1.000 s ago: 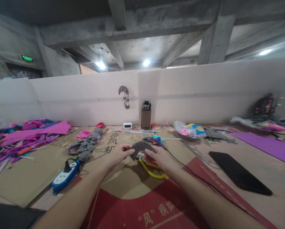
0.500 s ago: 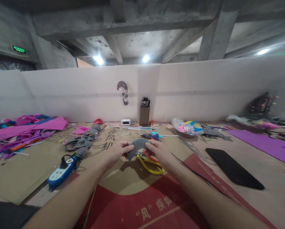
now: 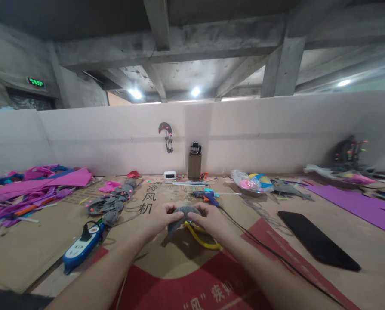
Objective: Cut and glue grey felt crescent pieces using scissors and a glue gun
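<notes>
Between my two hands is a grey crescent-shaped craft piece [image 3: 179, 218], held just above the cardboard [image 3: 160, 245]. My left hand [image 3: 165, 217] pinches its left part between thumb and fingers. Its right part is gripped by my right hand [image 3: 208, 217] in the same way. Beneath and partly behind my right hand lie yellow-handled scissors [image 3: 201, 241], their blades hidden. A blue glue gun [image 3: 208, 196] rests just beyond my hands, its black cord trailing to the right.
Left stand a blue-and-white power strip [image 3: 82, 247], grey felt pieces [image 3: 110, 202] and pink and purple scraps [image 3: 50, 176]. A black phone-like slab [image 3: 318, 239] and a purple sheet [image 3: 356, 204] lie right. At the back are a bottle [image 3: 195, 163], a small white clock [image 3: 170, 175] and a hanging crescent [image 3: 165, 128].
My hands have come closer together on the crescent, with both thumbs now over its near face. The camera view has tilted up, so everything sits lower in the picture.
</notes>
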{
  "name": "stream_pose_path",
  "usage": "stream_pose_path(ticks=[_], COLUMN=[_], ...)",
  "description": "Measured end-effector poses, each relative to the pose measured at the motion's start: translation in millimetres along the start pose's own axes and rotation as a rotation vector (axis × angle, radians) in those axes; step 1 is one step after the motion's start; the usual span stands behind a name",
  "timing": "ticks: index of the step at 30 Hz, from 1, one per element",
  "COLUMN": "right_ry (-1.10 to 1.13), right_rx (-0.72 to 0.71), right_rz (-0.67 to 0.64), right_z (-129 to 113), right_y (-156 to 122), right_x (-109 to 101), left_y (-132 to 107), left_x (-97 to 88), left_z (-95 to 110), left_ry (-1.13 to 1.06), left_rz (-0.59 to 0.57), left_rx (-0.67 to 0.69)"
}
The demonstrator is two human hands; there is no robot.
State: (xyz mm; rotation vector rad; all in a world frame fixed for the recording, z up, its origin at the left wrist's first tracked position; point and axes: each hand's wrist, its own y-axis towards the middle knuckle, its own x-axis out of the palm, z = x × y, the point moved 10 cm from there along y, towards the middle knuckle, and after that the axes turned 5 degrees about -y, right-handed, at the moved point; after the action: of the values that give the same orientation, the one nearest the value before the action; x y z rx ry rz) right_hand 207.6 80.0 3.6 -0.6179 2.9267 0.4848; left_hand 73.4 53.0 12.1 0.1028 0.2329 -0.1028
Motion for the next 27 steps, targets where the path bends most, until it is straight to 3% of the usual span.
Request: stream_pose_path(ticks=[4, 11, 16, 21, 27], right_ry=[-0.029, 0.001, 0.018, 0.029, 0.005], right_rx=[0.002, -0.040, -0.059, -0.092, -0.078], right_rz=[0.027, 0.025, 0.062, 0.106, 0.155], right_z=[3, 5, 2, 2, 15], right_y=[1, 7, 9, 13, 21], right_x=[-1, -1, -8, -15, -25], left_y=[-3, -2, -2, 11, 33], left_x=[6.5, 21.6, 35.9, 40.5, 41.2], left_z=[5, -9, 3, 17, 8], left_ry=[0.008, -0.116, -0.255, -0.217, -0.174], left_rz=[-0.052, -0.166, -0.247, -0.199, -0.103], left_rx=[0.026, -0.035, -0.059, -0.100, -0.056])
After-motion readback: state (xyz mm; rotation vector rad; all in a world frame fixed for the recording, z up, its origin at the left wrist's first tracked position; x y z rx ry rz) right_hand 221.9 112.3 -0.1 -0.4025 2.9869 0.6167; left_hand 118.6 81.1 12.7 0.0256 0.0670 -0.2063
